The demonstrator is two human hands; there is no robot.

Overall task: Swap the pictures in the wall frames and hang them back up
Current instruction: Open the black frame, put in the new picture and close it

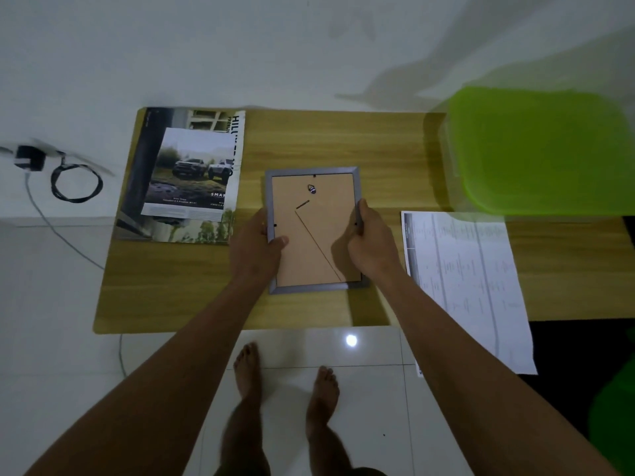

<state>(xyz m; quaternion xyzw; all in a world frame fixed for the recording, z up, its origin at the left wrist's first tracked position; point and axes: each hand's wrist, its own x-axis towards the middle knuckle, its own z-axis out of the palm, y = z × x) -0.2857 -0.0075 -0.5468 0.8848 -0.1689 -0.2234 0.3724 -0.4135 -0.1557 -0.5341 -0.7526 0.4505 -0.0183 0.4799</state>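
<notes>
**Meanwhile, frame held back-side up**

Both hands gripped a grey picture frame [314,231] over the middle of the wooden table [343,139], with its brown backing board and small metal hanger [312,189] facing up. The left hand [256,250] clasped the left edge, thumb on the backing. The right hand [371,242] curled round the right edge. A car magazine [182,176] lay to the left and a printed sheet [464,276] to the right.

Front of frame [314,235] out of sight
</notes>
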